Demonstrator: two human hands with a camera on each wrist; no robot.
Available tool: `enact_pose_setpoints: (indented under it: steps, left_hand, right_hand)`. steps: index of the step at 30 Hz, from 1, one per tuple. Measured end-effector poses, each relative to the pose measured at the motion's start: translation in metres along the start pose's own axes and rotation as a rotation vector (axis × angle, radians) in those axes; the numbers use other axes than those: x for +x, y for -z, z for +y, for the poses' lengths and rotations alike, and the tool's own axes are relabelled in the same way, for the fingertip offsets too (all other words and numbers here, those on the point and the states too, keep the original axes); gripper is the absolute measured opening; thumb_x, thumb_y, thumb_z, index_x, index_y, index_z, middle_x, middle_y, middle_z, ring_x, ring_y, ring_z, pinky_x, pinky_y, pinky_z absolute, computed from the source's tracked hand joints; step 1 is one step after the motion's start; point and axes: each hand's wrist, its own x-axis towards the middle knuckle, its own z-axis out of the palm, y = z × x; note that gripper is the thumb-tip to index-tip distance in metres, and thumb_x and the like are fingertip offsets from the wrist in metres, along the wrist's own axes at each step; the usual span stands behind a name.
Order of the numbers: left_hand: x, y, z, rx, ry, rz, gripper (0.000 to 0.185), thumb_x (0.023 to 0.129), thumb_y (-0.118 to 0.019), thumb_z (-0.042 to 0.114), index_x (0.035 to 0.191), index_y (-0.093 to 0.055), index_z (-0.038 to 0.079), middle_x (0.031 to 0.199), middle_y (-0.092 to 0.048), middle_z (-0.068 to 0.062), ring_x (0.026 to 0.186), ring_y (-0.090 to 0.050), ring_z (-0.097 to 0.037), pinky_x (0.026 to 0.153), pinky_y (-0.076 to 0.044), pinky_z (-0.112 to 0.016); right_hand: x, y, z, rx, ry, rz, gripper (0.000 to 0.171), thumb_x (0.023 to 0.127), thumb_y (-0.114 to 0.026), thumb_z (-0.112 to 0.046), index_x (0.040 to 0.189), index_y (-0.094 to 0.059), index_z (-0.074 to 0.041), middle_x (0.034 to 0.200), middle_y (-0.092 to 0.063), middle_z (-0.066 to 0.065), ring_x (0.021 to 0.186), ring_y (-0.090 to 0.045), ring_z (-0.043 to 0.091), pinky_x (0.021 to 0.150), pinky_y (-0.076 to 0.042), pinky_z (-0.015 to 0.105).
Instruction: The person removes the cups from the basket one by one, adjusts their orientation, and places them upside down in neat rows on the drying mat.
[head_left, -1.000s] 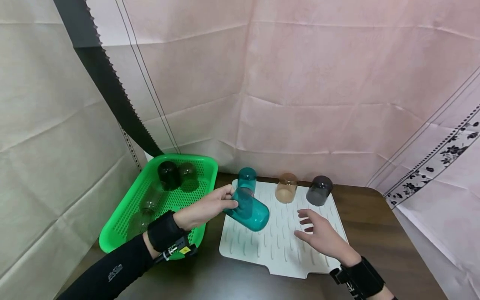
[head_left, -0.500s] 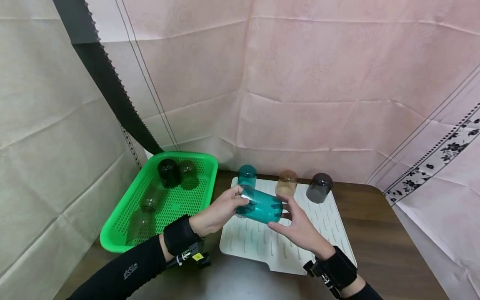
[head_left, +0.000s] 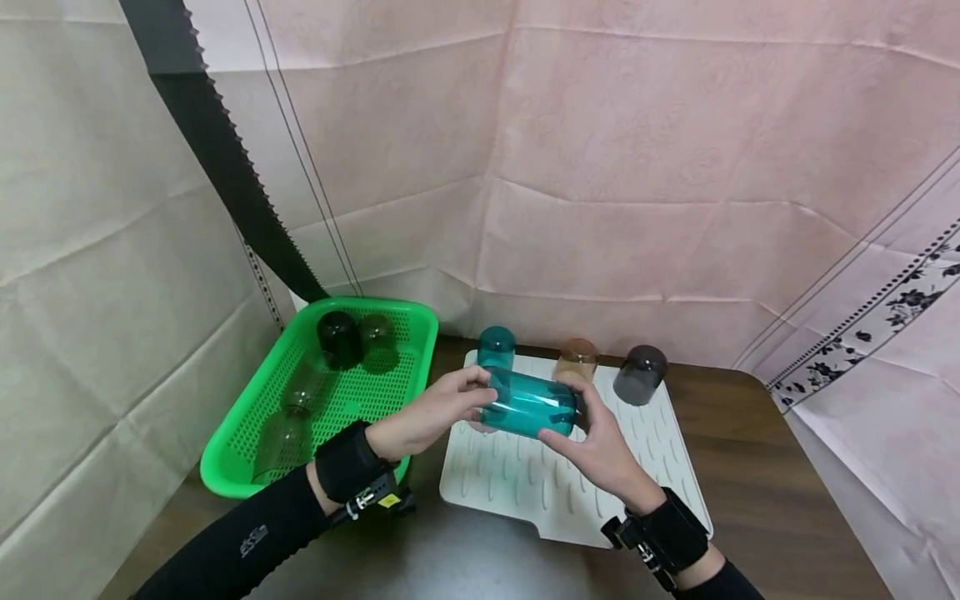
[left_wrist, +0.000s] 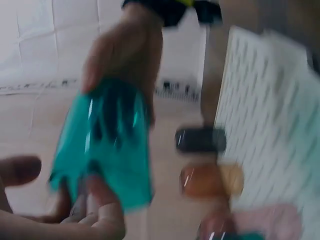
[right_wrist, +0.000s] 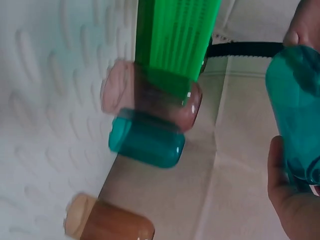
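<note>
A see-through teal tumbler [head_left: 528, 404] lies sideways in the air over the white ridged drying mat [head_left: 517, 483]. Fingers and thumb of my right hand [head_left: 603, 454] grip its right end. At its left end is my left hand [head_left: 427, 417], fingertips overlapping the rim; in the left wrist view that thumb [left_wrist: 22, 169] stands apart from the tumbler. On the mat's back edge, rounded ends up, are another teal tumbler [head_left: 496, 344], an amber one [head_left: 576, 354] and a dark grey one [head_left: 639, 375]. A pink tumbler [right_wrist: 117, 87] beside the second teal one is mostly hidden in the head view.
Left of the mat, a green perforated basket [head_left: 217, 454] holds several tumblers, among them a black one [head_left: 339, 340] and a smoky one [head_left: 378, 343]. Mat and basket sit on a dark wooden table [head_left: 780, 492]. Pale cloth [head_left: 637, 167] hangs behind and at the sides.
The right hand has come in from the right and taken hold of the teal tumbler. The tumbler has moved up and right and turned level. The left hand has just drawn back slightly left.
</note>
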Motion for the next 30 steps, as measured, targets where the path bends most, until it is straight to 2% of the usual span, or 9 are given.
enact_pose_setpoints:
  steps: [3,9,12,15,18,21,27,30]
  left_hand:
    - [-0.005,0.015,0.004,0.172,-0.017,-0.009,0.032,0.099,-0.05,0.025,0.12,-0.053,0.001,0.12,-0.053,-0.011,0.102,-0.052,-0.027,0.089,-0.044,-0.042]
    - [-0.013,0.05,0.005,0.556,-0.083,0.001,0.022,0.099,-0.052,0.027,0.11,-0.061,0.011,0.107,-0.06,-0.002,0.099,-0.054,-0.019,0.085,-0.044,-0.037]
    - [-0.015,0.067,0.004,0.675,-0.074,0.013,0.019,0.099,-0.052,0.028,0.107,-0.062,0.013,0.103,-0.06,0.0,0.097,-0.055,-0.018,0.082,-0.044,-0.036]
    - [-0.016,0.081,0.001,0.732,-0.047,0.006,0.02,0.099,-0.05,0.029,0.105,-0.062,0.013,0.102,-0.06,0.0,0.097,-0.055,-0.017,0.082,-0.045,-0.036]
    - [-0.016,0.094,-0.003,0.755,-0.04,-0.003,0.022,0.1,-0.048,0.028,0.106,-0.062,0.011,0.099,-0.059,-0.003,0.088,-0.054,-0.018,0.078,-0.044,-0.036]
    - [-0.017,0.103,-0.007,0.778,-0.035,0.016,0.023,0.1,-0.048,0.026,0.106,-0.062,0.009,0.092,-0.058,-0.003,0.078,-0.051,-0.017,0.072,-0.042,-0.033]
    - [-0.02,0.112,-0.009,0.78,0.0,0.044,0.022,0.1,-0.048,0.026,0.104,-0.062,0.009,0.085,-0.056,-0.001,0.07,-0.048,-0.017,0.067,-0.04,-0.033]
    - [-0.021,0.113,-0.009,0.777,0.017,0.04,0.025,0.1,-0.048,0.029,0.106,-0.062,0.01,0.091,-0.059,-0.001,0.073,-0.05,-0.017,0.069,-0.041,-0.033]
  right_hand:
    - [0.0,0.01,0.001,-0.054,-0.012,0.003,0.064,0.084,-0.074,-0.024,0.137,-0.038,-0.016,0.133,-0.043,0.01,0.114,-0.046,0.032,0.091,-0.043,0.05]
    - [0.001,0.025,0.005,-0.213,-0.07,0.005,0.07,0.082,-0.075,-0.035,0.137,-0.038,-0.011,0.13,-0.045,0.013,0.111,-0.047,0.032,0.084,-0.048,0.045]
    - [0.001,0.028,0.009,-0.242,-0.094,-0.004,0.073,0.081,-0.075,-0.037,0.138,-0.038,-0.009,0.131,-0.044,0.014,0.111,-0.047,0.033,0.081,-0.05,0.045]
    - [0.001,0.029,0.011,-0.26,-0.103,-0.02,0.075,0.08,-0.076,-0.037,0.137,-0.038,-0.007,0.131,-0.044,0.015,0.11,-0.047,0.034,0.079,-0.051,0.046]
    - [0.002,0.031,0.015,-0.304,-0.106,-0.04,0.073,0.08,-0.076,-0.036,0.135,-0.038,-0.005,0.129,-0.044,0.015,0.108,-0.048,0.034,0.078,-0.051,0.046]
    - [0.003,0.033,0.02,-0.38,-0.134,-0.059,0.073,0.079,-0.077,-0.033,0.134,-0.04,-0.003,0.126,-0.044,0.014,0.105,-0.049,0.032,0.076,-0.051,0.044]
    - [0.009,0.037,0.038,-0.532,-0.181,-0.086,0.073,0.079,-0.077,-0.03,0.134,-0.04,0.001,0.123,-0.044,0.018,0.101,-0.051,0.032,0.077,-0.051,0.046]
    - [0.014,0.038,0.046,-0.584,-0.19,-0.081,0.075,0.079,-0.077,-0.03,0.135,-0.039,0.003,0.124,-0.044,0.02,0.101,-0.053,0.032,0.079,-0.05,0.047]
